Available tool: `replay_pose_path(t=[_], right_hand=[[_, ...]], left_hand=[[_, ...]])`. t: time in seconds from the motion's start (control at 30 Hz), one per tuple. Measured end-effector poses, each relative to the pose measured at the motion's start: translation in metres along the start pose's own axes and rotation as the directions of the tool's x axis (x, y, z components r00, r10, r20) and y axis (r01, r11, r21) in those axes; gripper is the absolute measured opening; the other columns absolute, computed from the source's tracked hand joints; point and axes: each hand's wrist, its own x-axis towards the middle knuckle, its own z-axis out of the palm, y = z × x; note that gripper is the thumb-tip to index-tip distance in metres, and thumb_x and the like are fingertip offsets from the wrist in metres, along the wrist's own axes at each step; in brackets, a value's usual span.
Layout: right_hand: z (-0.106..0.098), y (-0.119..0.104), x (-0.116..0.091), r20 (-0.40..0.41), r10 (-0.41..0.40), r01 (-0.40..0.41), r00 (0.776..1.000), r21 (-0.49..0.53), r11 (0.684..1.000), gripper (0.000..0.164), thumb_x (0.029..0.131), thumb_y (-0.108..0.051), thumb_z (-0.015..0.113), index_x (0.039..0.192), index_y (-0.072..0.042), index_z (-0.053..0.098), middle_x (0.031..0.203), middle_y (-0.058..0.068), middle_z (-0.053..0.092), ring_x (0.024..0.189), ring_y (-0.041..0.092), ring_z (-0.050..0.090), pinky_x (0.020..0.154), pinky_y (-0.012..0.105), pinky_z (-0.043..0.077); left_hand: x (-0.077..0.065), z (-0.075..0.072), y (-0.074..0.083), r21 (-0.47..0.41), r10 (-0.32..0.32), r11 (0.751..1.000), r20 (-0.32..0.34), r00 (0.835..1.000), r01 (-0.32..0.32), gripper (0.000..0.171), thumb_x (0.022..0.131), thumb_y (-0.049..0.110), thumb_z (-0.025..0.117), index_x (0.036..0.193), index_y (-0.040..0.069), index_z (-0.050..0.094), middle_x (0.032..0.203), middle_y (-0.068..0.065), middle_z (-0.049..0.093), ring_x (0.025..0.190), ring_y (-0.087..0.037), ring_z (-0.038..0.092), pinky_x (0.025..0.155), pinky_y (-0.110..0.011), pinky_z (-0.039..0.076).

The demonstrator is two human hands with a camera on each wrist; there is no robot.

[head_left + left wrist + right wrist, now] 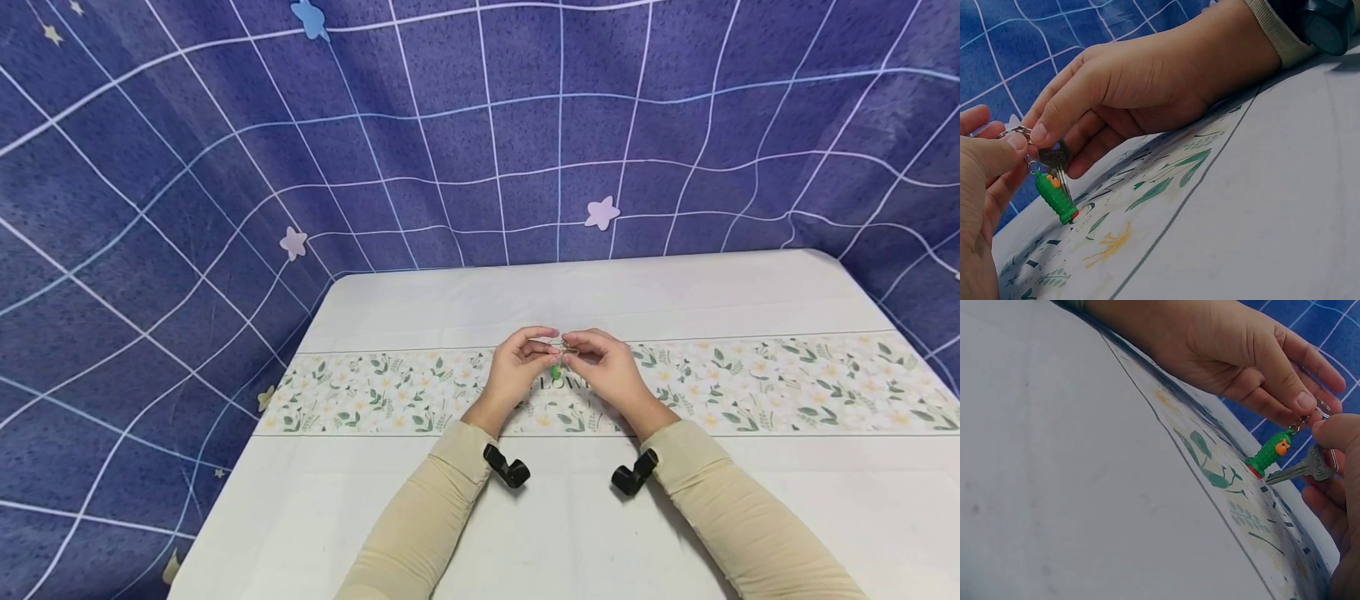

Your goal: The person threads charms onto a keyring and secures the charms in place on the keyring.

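My left hand (516,368) and right hand (609,371) meet above the table's middle. Between thumbs and fingers, both pinch a metal split key ring (1017,131), the left at one side and the right at the other. A short chain hangs from it, bearing a green charm (1272,450) with an orange detail and a red base. Close beside the charm is a silver key (1311,467), right by my right hand's fingers. In the head view the charm (556,372) shows as a small green spot; fingers largely hide the ring there.
A white tablecloth (555,508) covers the table, with a floral band (765,392) and dark lettering running across under the hands. Behind and to the left hangs a blue curtain (450,142) with a grid and stars. Each wrist carries a black camera (633,473).
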Motion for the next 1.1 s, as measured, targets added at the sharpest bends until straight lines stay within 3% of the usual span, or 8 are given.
replay_pose_path(t=[0.17, 0.37, 0.6, 0.8, 0.9, 1.0, 1.1], right_hand=[[0.003, 0.029, 0.003, -0.004, 0.020, -0.020, 1.000, 0.001, 1.000, 0.032, 0.088, 0.005, 0.074, 0.119, 0.008, 0.068, 0.112, 0.026, 0.067, 0.100, 0.042, 0.068, 0.091, 0.052, 0.056], [0.003, 0.036, 0.004, -0.009, 0.023, -0.023, 1.000, 0.003, 1.000, 0.033, 0.088, -0.001, 0.077, 0.121, -0.001, 0.071, 0.112, 0.017, 0.069, 0.100, 0.031, 0.068, 0.090, 0.039, 0.058], [0.003, 0.036, 0.004, -0.007, 0.021, -0.021, 1.000, -0.007, 1.000, 0.030, 0.088, -0.002, 0.078, 0.118, -0.002, 0.072, 0.110, 0.015, 0.070, 0.097, 0.029, 0.068, 0.089, 0.032, 0.059], [0.004, 0.031, 0.003, -0.003, 0.032, -0.032, 0.999, -0.013, 0.999, 0.031, 0.088, 0.003, 0.076, 0.118, 0.005, 0.070, 0.108, 0.022, 0.069, 0.097, 0.036, 0.067, 0.089, 0.046, 0.058], [0.002, 0.012, 0.001, 0.008, 0.022, -0.022, 1.000, -0.026, 0.999, 0.029, 0.089, 0.004, 0.074, 0.117, 0.009, 0.068, 0.106, 0.025, 0.068, 0.096, 0.039, 0.067, 0.087, 0.050, 0.058], [0.000, 0.001, 0.000, 0.015, 0.014, -0.013, 1.000, -0.040, 0.999, 0.028, 0.089, 0.003, 0.074, 0.115, 0.010, 0.069, 0.105, 0.024, 0.069, 0.094, 0.036, 0.067, 0.086, 0.046, 0.059], [0.001, 0.014, 0.001, 0.011, 0.009, -0.008, 1.000, -0.040, 0.999, 0.027, 0.089, -0.001, 0.076, 0.115, 0.005, 0.071, 0.104, 0.020, 0.070, 0.093, 0.031, 0.067, 0.086, 0.040, 0.059]], left_hand=[[0.000, 0.000, 0.002, 0.014, -0.019, 1.000, 0.002, 1.000, 0.019, 0.040, 0.088, -0.010, 0.070, 0.126, -0.005, 0.061, 0.124, -0.023, 0.064, 0.097, -0.014, 0.068, 0.089, -0.032, 0.059], [0.000, 0.000, 0.004, 0.023, -0.025, 0.999, -0.008, 1.000, 0.026, 0.038, 0.088, -0.011, 0.070, 0.125, -0.005, 0.061, 0.122, -0.022, 0.065, 0.099, -0.017, 0.069, 0.090, -0.033, 0.059], [0.000, 0.000, 0.003, 0.032, -0.033, 0.999, -0.016, 0.999, 0.033, 0.037, 0.089, -0.009, 0.071, 0.124, -0.006, 0.060, 0.120, -0.023, 0.065, 0.101, -0.026, 0.069, 0.091, -0.033, 0.058], [0.000, -0.001, 0.003, 0.041, -0.047, 0.998, -0.015, 0.999, 0.047, 0.037, 0.088, -0.008, 0.071, 0.124, -0.005, 0.060, 0.118, -0.023, 0.067, 0.101, -0.025, 0.069, 0.091, -0.033, 0.058], [0.000, -0.002, 0.003, 0.056, -0.043, 0.997, -0.010, 0.999, 0.043, 0.037, 0.088, -0.007, 0.072, 0.123, -0.004, 0.060, 0.117, -0.022, 0.068, 0.100, -0.021, 0.069, 0.090, -0.033, 0.059], [0.000, -0.003, 0.002, 0.071, -0.040, 0.997, 0.001, 0.999, 0.040, 0.036, 0.089, -0.006, 0.072, 0.123, -0.004, 0.061, 0.117, -0.021, 0.068, 0.099, -0.017, 0.069, 0.090, -0.033, 0.059], [0.000, -0.004, 0.003, 0.078, -0.049, 0.996, 0.009, 0.999, 0.048, 0.035, 0.089, -0.006, 0.072, 0.121, -0.003, 0.061, 0.117, -0.020, 0.068, 0.099, -0.018, 0.069, 0.089, -0.033, 0.059]])
